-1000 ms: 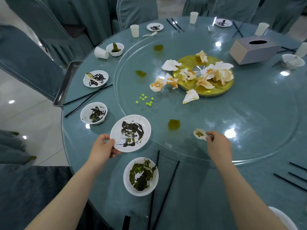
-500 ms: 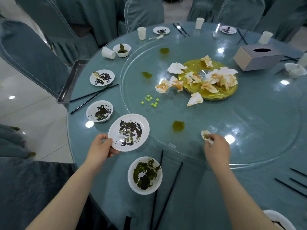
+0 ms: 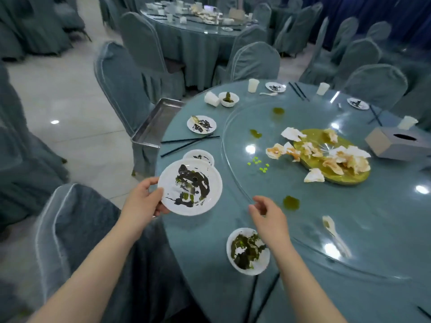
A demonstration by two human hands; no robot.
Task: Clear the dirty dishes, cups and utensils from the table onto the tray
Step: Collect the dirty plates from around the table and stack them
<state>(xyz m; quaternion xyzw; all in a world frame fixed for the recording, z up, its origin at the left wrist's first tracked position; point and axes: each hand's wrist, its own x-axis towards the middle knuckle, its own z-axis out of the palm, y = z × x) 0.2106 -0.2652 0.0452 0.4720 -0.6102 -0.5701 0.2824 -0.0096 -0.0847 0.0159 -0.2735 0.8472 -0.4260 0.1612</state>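
The left hand (image 3: 144,201) grips the rim of a dirty white plate (image 3: 190,186), thumb on top and fingers curled underneath, and holds it lifted over the table's edge at about nine o'clock from the glass turntable (image 3: 349,206). The plate is smeared with dark sauce and bits of green. Just past it, toward eleven o'clock, a small bowl (image 3: 198,156) peeks out from behind the plate's far rim. The right hand (image 3: 268,215) hangs above the table (image 3: 210,252) at the turntable's near edge, fingers loosely spread and relaxed, holding nothing. Below it, at six o'clock, stands a white bowl (image 3: 248,251) streaked with dark green leftovers, the forearm crossing its right rim. A white spoon (image 3: 334,231) lies on the glass at three o'clock from that hand, well apart from it. The metal tray (image 3: 155,125) sits at the table's left edge, toward ten o'clock, hanging partly off the tabletop beside a covered chair (image 3: 121,85). Between the tray and the turntable lie black chopsticks (image 3: 190,142) and another soiled plate (image 3: 201,124). In the middle of the turntable a yellow platter (image 3: 335,159) carries crumpled napkins, with a tissue box (image 3: 396,143) at its two o'clock.
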